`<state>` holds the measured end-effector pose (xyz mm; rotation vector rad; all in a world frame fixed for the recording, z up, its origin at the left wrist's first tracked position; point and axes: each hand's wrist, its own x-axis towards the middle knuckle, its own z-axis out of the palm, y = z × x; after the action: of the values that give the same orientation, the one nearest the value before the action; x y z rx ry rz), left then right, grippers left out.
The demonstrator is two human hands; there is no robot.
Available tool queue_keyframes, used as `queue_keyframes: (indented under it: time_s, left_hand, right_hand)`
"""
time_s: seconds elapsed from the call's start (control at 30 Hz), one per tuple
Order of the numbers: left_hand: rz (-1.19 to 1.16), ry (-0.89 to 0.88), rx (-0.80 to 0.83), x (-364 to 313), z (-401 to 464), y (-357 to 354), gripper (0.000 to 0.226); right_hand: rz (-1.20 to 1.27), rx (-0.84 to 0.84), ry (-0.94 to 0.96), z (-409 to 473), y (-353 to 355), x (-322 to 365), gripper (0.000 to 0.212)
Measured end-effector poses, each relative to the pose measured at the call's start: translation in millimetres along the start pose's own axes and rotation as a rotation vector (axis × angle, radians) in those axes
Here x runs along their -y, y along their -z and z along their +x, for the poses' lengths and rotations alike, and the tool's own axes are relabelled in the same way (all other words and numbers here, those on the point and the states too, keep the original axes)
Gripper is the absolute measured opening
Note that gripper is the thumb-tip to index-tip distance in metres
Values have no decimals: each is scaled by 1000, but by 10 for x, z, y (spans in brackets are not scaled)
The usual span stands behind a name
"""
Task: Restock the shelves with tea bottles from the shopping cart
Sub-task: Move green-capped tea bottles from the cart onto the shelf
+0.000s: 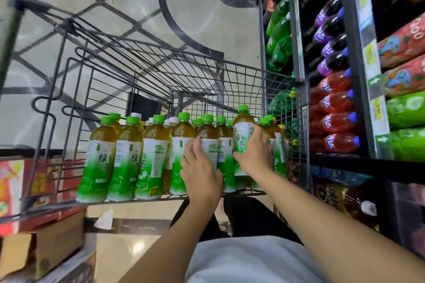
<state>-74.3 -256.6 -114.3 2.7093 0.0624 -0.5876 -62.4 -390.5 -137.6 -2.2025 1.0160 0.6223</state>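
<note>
Several green-capped tea bottles [126,158] with green and white labels stand in the near end of a grey wire shopping cart [301,103]. My right hand [253,151] grips one tea bottle [241,135], which sits higher than its neighbours. My left hand [200,172] wraps its fingers round another tea bottle [208,142] that stands among the rest. The shelves [358,57] rise to the right of the cart.
The shelves hold rows of soda bottles: green [279,37], purple-labelled dark ones [331,37] and red ones [338,119]. Red cartons [13,181] and a cardboard box [46,253] sit at the left. The far part of the cart is bare wire over a tiled floor.
</note>
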Motion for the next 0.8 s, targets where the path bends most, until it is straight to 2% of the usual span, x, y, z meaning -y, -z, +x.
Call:
queue_keyframes:
  time_s: [0.23,0.47,0.63,0.8]
  left_hand:
    - [-214,22,40,0,15,81,97]
    - [-664,4,154,47,97,259,95]
    - [-847,-106,238,-67,126,542,89]
    - [-795,-319,328,-233,163,863,86]
  right_hand:
    - [292,67,-19,-131,26,-79,98]
    - [579,106,22,-398,178,-235,88]
    - [728,77,89,-594,333,-346,81]
    - [855,-53,126,-913,579,-278,79]
